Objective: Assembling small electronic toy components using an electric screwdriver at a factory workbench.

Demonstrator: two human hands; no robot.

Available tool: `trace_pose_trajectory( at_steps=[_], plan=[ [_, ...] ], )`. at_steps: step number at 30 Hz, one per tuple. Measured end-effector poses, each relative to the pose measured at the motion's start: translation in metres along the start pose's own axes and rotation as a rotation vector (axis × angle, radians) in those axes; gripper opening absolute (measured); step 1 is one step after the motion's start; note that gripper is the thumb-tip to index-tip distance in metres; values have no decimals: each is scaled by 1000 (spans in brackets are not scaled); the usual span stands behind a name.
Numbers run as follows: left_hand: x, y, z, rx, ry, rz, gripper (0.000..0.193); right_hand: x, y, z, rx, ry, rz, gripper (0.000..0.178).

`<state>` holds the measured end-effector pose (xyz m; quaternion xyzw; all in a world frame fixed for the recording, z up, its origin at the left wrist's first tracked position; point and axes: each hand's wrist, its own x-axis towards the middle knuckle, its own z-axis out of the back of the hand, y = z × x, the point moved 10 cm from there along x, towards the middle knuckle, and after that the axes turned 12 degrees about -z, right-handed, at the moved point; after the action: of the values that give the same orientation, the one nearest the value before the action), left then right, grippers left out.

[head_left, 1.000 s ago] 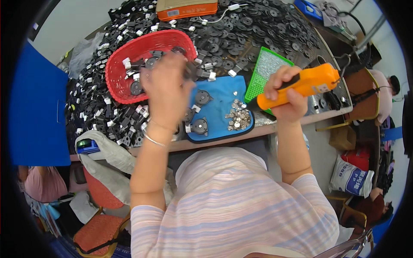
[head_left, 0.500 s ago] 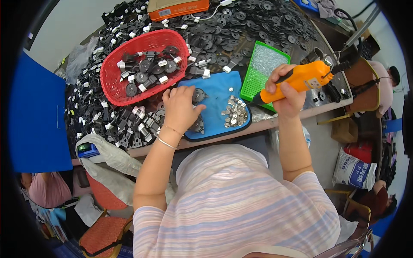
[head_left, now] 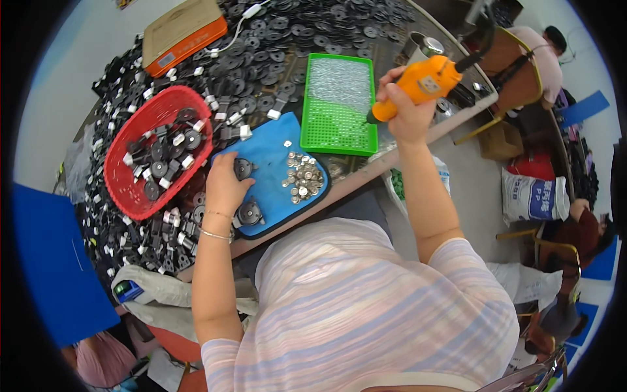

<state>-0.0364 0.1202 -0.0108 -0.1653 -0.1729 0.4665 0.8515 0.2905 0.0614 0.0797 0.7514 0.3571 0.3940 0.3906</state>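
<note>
My right hand [head_left: 413, 116] is wrapped around an orange electric screwdriver [head_left: 423, 85]. The screwdriver's dark tip points down over the right side of a green perforated tray [head_left: 307, 134], whose far half is full of small silver pieces, likely screws. At the left edge of a blue mat [head_left: 273, 173], my left hand [head_left: 225, 181] closes its fingers and thumb around a black part with a round disc [head_left: 243, 168]; the palm hides some of it. A second black disc part [head_left: 249, 212] lies nearer me on the mat. Small round silver metal pieces [head_left: 304, 178] are heaped at the mat's right.
A red basket [head_left: 112, 157] at the left holds black parts with white ends. Similar parts and many black discs [head_left: 281, 46] cover the table behind. An orange box [head_left: 186, 39] stands at the back, and a metal cup [head_left: 414, 44] at the right. Other people sit nearby.
The whole view has shifted and turned. My right hand has brought the screwdriver's tip from beside the tray's near corner to over its right side. My left hand remains at the same disc part.
</note>
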Motion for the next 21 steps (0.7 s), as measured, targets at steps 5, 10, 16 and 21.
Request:
trace_pose_trajectory(
  at_steps=[5,10,16,21],
  plan=[
    [6,-19,-9,-31,49,-19,62,0,-9,-3,-31,1,1,26],
    [6,-39,-24,-60,71,-64,62,2,-12,-15,-42,53,4,26],
    [1,-41,-26,-85,82,-10,64,1,-15,-15,-54,67,-15,25],
    [-3,-39,-27,-87,103,13,66,1,-16,-19,-54,95,-12,25]
  ],
)
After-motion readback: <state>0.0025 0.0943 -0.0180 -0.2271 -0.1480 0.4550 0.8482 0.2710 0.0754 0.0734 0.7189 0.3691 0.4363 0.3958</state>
